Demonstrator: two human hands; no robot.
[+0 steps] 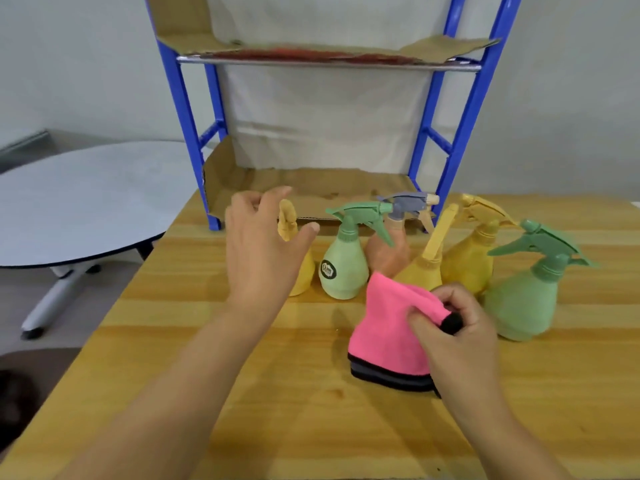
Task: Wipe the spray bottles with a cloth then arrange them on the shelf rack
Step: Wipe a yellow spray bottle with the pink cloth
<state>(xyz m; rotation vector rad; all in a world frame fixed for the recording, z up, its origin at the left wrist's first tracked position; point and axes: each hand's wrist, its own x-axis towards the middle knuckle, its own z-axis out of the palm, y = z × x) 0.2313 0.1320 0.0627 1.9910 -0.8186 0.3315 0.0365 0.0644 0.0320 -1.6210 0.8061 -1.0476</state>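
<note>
Several spray bottles stand in a row on the wooden table (277, 393). From the left: a yellow bottle (304, 271) mostly hidden behind my left hand, a green bottle (344, 268) with a black label, an orange bottle (386, 252) with a grey trigger, two yellow bottles (424, 268) (469, 261), and a larger green bottle (523, 299). My left hand (263, 247) hovers with fingers spread just in front of the leftmost yellow bottle, holding nothing. My right hand (453, 327) pinches a pink cloth (388, 327) with a black edge, lifted off the table.
A blue shelf rack (187, 109) stands at the back of the table. Cardboard lines its two shelves (311, 188). A round grey table (86, 199) stands to the left beyond the table edge. A white wall is behind.
</note>
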